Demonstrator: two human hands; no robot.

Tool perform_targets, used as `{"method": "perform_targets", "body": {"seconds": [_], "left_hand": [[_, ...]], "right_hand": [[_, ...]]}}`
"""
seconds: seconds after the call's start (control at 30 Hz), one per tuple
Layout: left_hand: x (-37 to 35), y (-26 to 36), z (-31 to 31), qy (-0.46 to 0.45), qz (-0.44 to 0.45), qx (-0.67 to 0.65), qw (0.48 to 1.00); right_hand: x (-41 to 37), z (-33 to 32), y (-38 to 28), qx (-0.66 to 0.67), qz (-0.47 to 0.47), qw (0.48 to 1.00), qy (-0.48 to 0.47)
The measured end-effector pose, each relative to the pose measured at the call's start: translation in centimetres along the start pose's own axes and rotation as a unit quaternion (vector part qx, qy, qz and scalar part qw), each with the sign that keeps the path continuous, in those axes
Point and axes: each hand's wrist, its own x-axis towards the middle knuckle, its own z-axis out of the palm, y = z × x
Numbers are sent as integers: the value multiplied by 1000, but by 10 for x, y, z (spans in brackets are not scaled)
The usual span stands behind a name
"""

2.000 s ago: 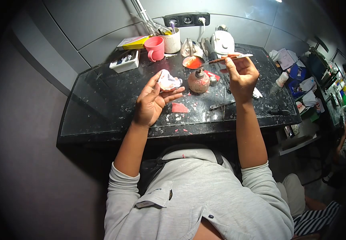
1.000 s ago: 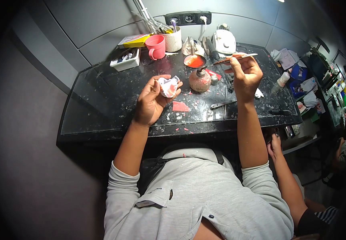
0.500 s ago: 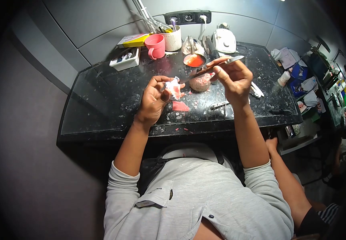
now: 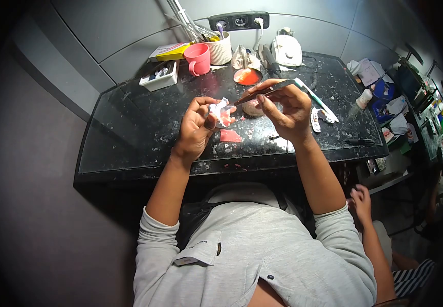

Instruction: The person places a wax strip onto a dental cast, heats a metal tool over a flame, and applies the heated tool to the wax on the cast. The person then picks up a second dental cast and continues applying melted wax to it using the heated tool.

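Note:
My left hand [image 4: 196, 128] is closed round a white plaster dental cast [image 4: 220, 111] with pink wax on it, held above the table. In my right hand [image 4: 289, 112] is a wax knife [image 4: 255, 96] with a brownish handle, pinched between thumb and fingers. Its tip reaches to the cast and seems to touch it. Just below the cast lies a flat piece of pink wax [image 4: 230, 136]. A round, pink-speckled lump [image 4: 252, 108] is partly hidden behind my right hand. Behind it stands a small dish of red-orange wax [image 4: 247, 77].
On the black table [image 4: 124, 138] stand a pink mug [image 4: 197, 59], a white tray [image 4: 160, 77], a woven cup of tools [image 4: 220, 49] and a white device [image 4: 287, 51]. White plaster pieces [image 4: 321, 118] lie to the right. Another person's hand [image 4: 362, 202] is beside my right arm.
My right hand has moved left and slightly down, bringing the knife tip to the cast. My left hand has barely moved. The other person's hand has shifted at the right.

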Motion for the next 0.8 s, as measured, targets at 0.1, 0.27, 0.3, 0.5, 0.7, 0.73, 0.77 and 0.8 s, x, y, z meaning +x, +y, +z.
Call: {"method": "perform_targets", "body": {"seconds": [0.1, 0.27, 0.3, 0.5, 0.7, 0.73, 0.77, 0.8], "left_hand": [[0, -1, 1, 11, 6, -7, 1000], [0, 0, 2, 13, 2, -12, 1000], [0, 0, 2, 12, 2, -12, 1000], [1, -2, -1, 18, 4, 42, 999], [2, -9, -5, 22, 30, 84, 996], [2, -8, -4, 24, 24, 84, 996], [2, -7, -4, 26, 18, 83, 996], [2, -7, -3, 25, 18, 83, 996]], "right_hand": [[0, 0, -2, 1, -6, 1000, -16], [1, 0, -3, -17, -12, 1000, -13], [1, 0, -3, -17, -12, 1000, -13], [1, 5, -1, -49, -39, 998, 6], [0, 6, 0, -107, -64, 992, 6], [-1, 6, 1, -107, -64, 992, 6], [-1, 5, 1, -115, -67, 991, -3], [-1, 5, 1, -124, -71, 990, -11]]}}
